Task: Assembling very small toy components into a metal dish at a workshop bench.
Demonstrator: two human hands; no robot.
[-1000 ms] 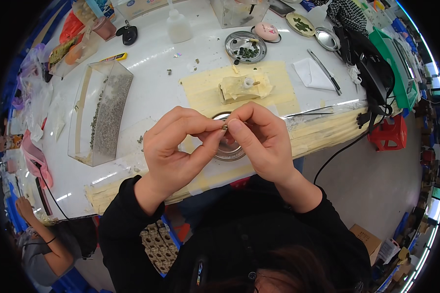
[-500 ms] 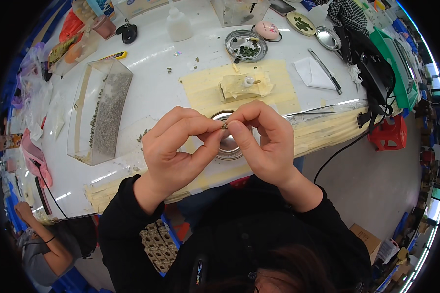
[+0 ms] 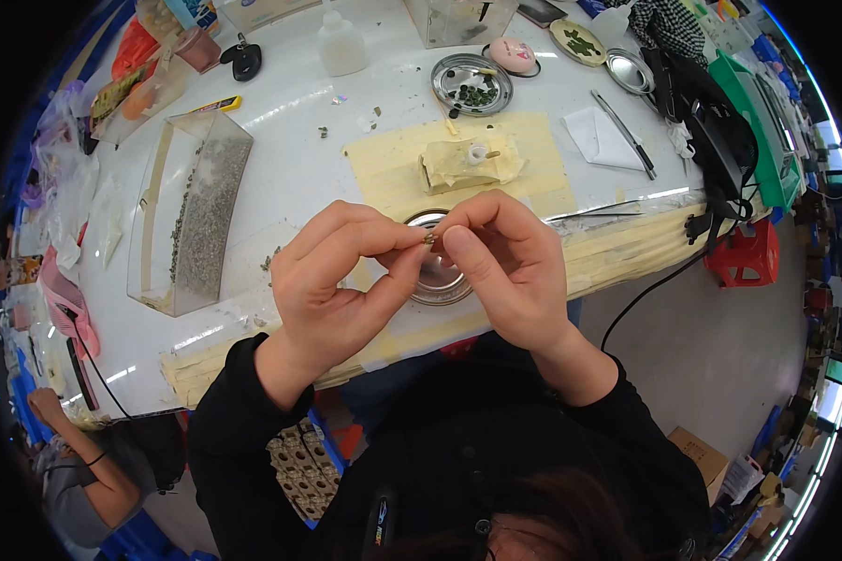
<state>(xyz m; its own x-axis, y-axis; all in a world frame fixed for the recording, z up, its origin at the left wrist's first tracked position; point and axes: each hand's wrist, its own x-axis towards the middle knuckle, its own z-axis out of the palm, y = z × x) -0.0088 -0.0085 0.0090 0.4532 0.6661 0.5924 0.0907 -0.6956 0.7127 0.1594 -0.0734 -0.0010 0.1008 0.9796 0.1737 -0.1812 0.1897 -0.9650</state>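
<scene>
Pinched between the thumb and index finger of my left hand (image 3: pixel 332 280) is a small greenish-brown piece (image 3: pixel 429 239), too tiny to name. My right hand (image 3: pixel 510 271) meets it from the other side, its thumb and curled index finger closed at the piece. Both hands hover over a round shiny metal dish (image 3: pixel 440 285), which they partly cover. Beyond them, a block wrapped in yellowish tape (image 3: pixel 449 173) rests on a taped sheet, with a small white piece and a short brownish peg on top.
A clear box of grey granules (image 3: pixel 210 210) stands at left. Farther back are a metal plate with dark green bits (image 3: pixel 472 86), a white squeeze bottle (image 3: pixel 341 45) and a yellow cutter (image 3: pixel 220 105). A pen (image 3: pixel 625 134) lies on white paper at right. Another person's arm (image 3: pixel 103 477) shows lower left.
My right thumb has shifted slightly right, showing more of the small piece. The left hand keeps its pinch in nearly the same place.
</scene>
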